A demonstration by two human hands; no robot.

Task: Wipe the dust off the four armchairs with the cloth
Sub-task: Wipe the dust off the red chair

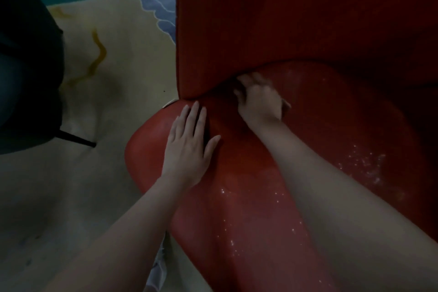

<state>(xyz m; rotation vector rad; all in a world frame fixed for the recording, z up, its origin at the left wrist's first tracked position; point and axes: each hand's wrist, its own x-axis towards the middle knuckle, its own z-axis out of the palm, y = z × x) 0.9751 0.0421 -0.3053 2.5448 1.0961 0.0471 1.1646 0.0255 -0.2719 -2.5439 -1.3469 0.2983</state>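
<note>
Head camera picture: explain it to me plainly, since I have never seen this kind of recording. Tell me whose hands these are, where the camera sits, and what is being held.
There is no machine here. A person wears one wide-angle camera on the head, so you look down along their bare arms. In front is a red armchair. Its seat carries pale specks, likely dust, and its backrest rises behind. The left hand lies flat, fingers straight, on the seat's left edge. The right hand has curled fingers pushed into the crease where seat meets backrest. The dim picture does not show whether it grips a cloth. On the left are a dark chair and a pale patterned rug.
</note>
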